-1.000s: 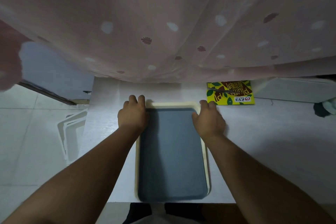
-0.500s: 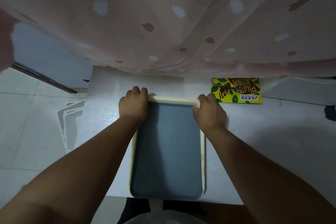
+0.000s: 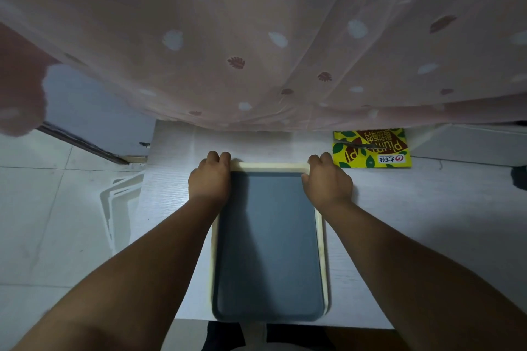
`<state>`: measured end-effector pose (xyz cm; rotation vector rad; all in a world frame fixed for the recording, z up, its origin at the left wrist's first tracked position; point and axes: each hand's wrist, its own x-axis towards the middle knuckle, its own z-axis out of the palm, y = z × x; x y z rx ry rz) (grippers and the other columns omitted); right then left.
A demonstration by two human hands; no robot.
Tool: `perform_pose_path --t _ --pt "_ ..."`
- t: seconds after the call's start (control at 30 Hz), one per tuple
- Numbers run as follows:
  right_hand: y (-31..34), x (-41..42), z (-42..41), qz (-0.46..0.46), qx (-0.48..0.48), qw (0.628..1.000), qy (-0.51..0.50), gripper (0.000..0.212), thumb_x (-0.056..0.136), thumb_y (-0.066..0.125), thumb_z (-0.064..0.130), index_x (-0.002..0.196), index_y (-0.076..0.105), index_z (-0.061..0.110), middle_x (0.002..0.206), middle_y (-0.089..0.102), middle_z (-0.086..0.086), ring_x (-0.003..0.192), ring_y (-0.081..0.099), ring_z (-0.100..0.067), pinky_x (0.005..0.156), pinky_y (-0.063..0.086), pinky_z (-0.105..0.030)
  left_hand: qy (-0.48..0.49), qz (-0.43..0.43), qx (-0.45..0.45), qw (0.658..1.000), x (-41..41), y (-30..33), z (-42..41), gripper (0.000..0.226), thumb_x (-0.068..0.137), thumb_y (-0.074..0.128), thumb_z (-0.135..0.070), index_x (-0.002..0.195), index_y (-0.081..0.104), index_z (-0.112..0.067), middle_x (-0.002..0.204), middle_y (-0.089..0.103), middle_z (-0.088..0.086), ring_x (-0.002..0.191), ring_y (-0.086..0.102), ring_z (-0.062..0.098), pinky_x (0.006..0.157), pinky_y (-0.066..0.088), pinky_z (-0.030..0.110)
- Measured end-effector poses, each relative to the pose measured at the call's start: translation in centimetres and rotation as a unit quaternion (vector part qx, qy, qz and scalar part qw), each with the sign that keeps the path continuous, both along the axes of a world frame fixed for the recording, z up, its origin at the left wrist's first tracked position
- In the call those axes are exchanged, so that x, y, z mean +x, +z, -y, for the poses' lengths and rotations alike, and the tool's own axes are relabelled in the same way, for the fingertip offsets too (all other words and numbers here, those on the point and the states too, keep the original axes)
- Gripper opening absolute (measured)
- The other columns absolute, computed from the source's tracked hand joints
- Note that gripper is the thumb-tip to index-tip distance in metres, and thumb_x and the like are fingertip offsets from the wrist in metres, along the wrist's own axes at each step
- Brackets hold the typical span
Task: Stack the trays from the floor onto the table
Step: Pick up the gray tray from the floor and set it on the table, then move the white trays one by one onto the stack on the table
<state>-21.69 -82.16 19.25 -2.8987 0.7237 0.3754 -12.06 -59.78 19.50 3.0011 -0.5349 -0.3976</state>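
Head view, looking down. Grey tray [image 3: 268, 245] nested on cream tray [image 3: 323, 239], long axis running away from the viewer, both lying flat on the white surface [image 3: 413, 222]; cream rim visible along the far edge and both long sides, near end of the stack reaching the near edge of the surface. Left hand [image 3: 210, 179] at the far-left corner of the stack, palm down, fingers curled over the corner of the cream rim; grip on the rim likely, underside of the fingers hidden. Right hand [image 3: 328, 179] at the far-right corner, thumb lying on the inner side against the grey tray, fingers curled over the outer rim, gripping that corner. Stack thus lying between the two hands and extending from them back toward the body, forearms flanking its long sides. White trays [image 3: 117, 208] on the tiled floor [image 3: 57, 222], just left of the surface, partly hidden behind its edge. Yellow packet [image 3: 372, 148] with leaf print flat on the surface, beyond and just right of the right hand, not touching it. Pink curtain [image 3: 256, 37] with leaf motifs hanging over the far edge of the surface.
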Motion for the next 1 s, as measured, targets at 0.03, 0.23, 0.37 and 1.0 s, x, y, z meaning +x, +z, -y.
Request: perform_pose_path --t 0.03,0.23,0.37,1.0 --pt "0.1 0.0 0.0 -0.003 0.000 1.000 0.001 0.032 0.092 0.060 0.030 0.119 0.057 0.013 0.118 0.054 -0.009 0.095 0.064 -0.032 0.061 0.040 -0.031 0.003 -0.001 -0.003 1.000 0.0 0.1 0.0 0.040 0.086 0.052 -0.005 0.126 0.051 -0.011 0.110 0.054 0.014 0.091 0.057 0.036 0.063 0.040 0.038" --pt "1.8 1.0 -0.3 0.036 0.002 0.999 0.016 0.046 0.089 0.063 0.037 0.126 0.056 0.011 0.122 0.052 -0.012 0.102 0.058 -0.032 0.064 0.041 -0.033 0.012 0.027 -0.022 0.999 0.7 1.8 -0.4 0.045 0.089 0.059 -0.017 0.133 0.050 -0.011 0.119 0.059 0.016 0.102 0.058 0.037 0.075 0.046 0.041" --pt "3.7 1.8 -1.8 0.077 0.044 0.994 0.060 0.039 0.093 0.059 0.031 0.126 0.059 0.011 0.122 0.054 -0.013 0.105 0.058 -0.033 0.071 0.048 -0.036 0.049 0.020 -0.049 0.997 1.0 4.2 -1.6 0.035 0.096 0.057 -0.031 0.125 0.059 -0.012 0.116 0.064 0.012 0.101 0.061 0.035 0.080 0.052 0.041" --pt "10.8 0.9 -39.3 -0.024 0.188 0.960 0.204 0.041 0.097 0.047 0.045 0.069 0.056 0.017 0.075 0.059 -0.004 0.071 0.056 -0.026 0.061 0.045 -0.034 0.225 -0.103 -0.116 0.962 -7.2 7.8 -38.3 0.045 0.102 0.036 -0.045 0.081 0.055 -0.010 0.096 0.067 0.015 0.085 0.060 0.032 0.073 0.048 0.037"
